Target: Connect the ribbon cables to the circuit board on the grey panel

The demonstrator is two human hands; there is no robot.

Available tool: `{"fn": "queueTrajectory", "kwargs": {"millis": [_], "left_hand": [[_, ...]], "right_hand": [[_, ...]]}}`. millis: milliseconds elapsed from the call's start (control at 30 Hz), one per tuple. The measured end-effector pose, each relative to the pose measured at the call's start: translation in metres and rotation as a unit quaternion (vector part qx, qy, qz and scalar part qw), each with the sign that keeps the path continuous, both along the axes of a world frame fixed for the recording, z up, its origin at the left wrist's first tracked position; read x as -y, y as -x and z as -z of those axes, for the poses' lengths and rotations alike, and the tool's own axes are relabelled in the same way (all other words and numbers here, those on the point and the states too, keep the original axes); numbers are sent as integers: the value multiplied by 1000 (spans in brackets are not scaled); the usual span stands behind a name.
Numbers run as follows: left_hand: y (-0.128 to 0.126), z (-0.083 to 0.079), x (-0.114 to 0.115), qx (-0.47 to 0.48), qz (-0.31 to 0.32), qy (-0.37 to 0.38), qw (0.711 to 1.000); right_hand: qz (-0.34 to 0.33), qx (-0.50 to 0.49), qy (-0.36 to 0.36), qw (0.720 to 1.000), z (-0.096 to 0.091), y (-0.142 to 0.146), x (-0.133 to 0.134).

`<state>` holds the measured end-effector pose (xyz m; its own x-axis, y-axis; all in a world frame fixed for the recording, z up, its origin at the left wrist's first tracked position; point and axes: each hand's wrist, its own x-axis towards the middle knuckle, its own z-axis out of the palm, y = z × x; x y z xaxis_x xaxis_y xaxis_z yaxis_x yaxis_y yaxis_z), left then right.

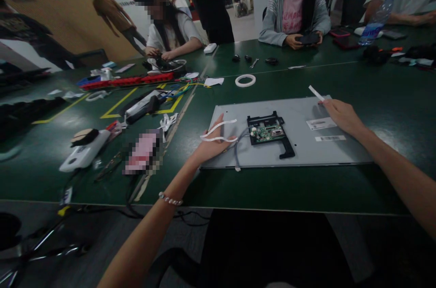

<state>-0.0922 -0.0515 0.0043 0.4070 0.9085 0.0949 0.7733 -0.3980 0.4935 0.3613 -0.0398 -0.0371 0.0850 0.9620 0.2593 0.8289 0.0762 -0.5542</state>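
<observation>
A grey metal panel (299, 151) lies flat on the green table in front of me, with a small green circuit board (267, 132) in a black bracket at its middle. My left hand (213, 145) rests on the panel's left edge, and two white tape strips (218, 131) cling to its fingers. A grey cable (236, 149) loops beside that hand. My right hand (342, 115) sits at the panel's upper right, pinching a short white tape strip (316, 93) that sticks up and away.
A white tape roll (245, 80) lies beyond the panel. To the left are a white device (83, 151), a black-and-white tool (143, 107), a red strip (129, 81) and coloured wires. Other people sit and stand at the far side, one holding a phone (308, 39). A water bottle (376, 22) stands far right.
</observation>
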Motion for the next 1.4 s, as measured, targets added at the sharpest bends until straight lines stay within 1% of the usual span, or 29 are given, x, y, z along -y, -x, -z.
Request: {"fn": "queueTrajectory", "kwargs": {"millis": [100, 133, 233, 300, 367, 433, 567, 733, 900, 1167, 1300, 1400], "left_hand": [[-17, -13, 8, -22, -20, -13, 999], [-26, -19, 9, -28, -3, -26, 999], [-55, -35, 7, -20, 110, -53, 992], [-75, -42, 2, -32, 185, -50, 981], [-91, -45, -7, -35, 242, -37, 969], [-101, -43, -16, -33, 272, -29, 961], [-105, -33, -28, -35, 288, -7, 957], [-101, -23, -28, -36, 277, 8, 960], [-106, -20, -30, -25, 302, 13, 953], [-105, -11, -33, -10, 292, 6, 956], [-104, -12, -33, -11, 288, 6, 957], [-103, -14, -34, -18, 293, 7, 956]], "right_hand": [[-5, -2, -8, 1000, 2, 0, -1], [-8, -2, -10, 1000, 3, -1, -1], [-13, -1, -16, 1000, 6, -3, -3], [-14, 4, -18, 1000, 7, -4, -4], [-19, 9, -19, 1000, 8, -4, -4], [-26, 13, -22, 999, 7, -2, -4], [-31, 10, -31, 999, 5, 1, -4], [-29, -2, -26, 999, 2, 5, -2], [-19, -15, -23, 999, 1, 8, -2], [-27, -16, -30, 999, 0, 11, -2], [-28, -28, -20, 999, -3, 14, 0], [-26, -38, -15, 999, 0, 12, 0]]}}
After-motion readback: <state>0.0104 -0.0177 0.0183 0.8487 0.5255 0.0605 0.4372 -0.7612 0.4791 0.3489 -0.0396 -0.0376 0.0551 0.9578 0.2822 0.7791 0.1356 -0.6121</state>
